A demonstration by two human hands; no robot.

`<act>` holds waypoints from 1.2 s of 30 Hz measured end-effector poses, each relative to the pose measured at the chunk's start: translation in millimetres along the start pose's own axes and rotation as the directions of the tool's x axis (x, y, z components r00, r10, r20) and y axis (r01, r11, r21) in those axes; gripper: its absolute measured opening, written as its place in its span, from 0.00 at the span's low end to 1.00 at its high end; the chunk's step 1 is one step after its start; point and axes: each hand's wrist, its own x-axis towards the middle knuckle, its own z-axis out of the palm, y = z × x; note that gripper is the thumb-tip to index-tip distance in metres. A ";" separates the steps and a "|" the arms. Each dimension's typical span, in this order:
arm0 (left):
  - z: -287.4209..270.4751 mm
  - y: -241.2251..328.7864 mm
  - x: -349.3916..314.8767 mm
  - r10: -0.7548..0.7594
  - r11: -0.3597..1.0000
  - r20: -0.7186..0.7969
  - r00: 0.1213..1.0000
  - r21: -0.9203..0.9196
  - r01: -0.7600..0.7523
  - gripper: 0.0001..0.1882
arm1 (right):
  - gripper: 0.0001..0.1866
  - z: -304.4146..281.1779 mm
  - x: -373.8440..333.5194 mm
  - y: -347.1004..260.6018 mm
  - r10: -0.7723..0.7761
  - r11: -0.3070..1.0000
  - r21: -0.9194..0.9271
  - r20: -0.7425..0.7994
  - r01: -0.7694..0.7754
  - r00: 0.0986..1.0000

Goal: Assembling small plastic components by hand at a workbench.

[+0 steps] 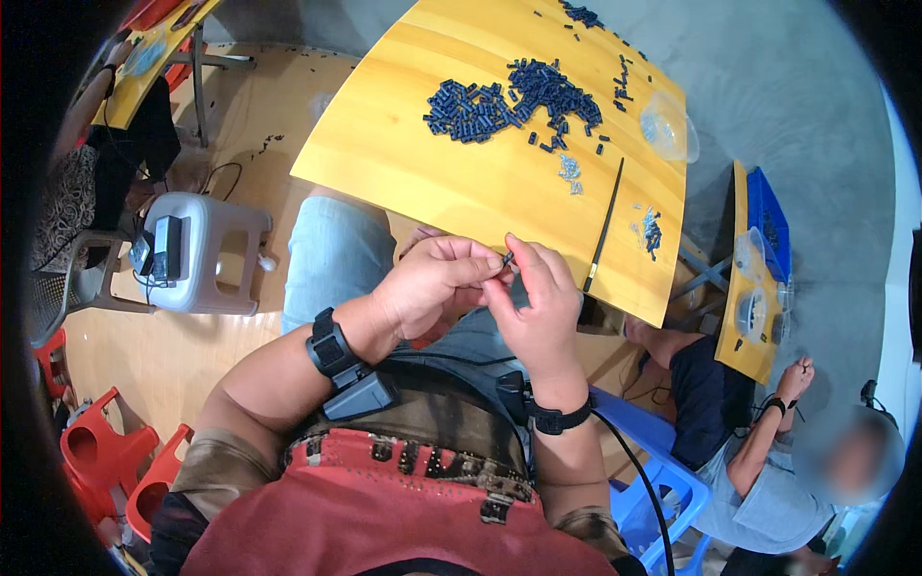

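Currently, black piece [509, 258] pinched between left hand [434, 280], right hand [540, 305].

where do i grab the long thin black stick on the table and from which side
Probably best to pinch the stick crosswise just beyond its light band, with the right hand coming from above on the near side: it lies slim and flat, its banded end is the nearer one, and loose black pieces sit by its far end.
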 end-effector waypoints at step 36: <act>-9.5 -23.6 8.2 -0.135 0.986 -0.228 0.964 0.069 0.154 0.09 | 0.17 21.7 -17.7 24.9 0.102 0.995 -0.015 0.086 -0.101 0.991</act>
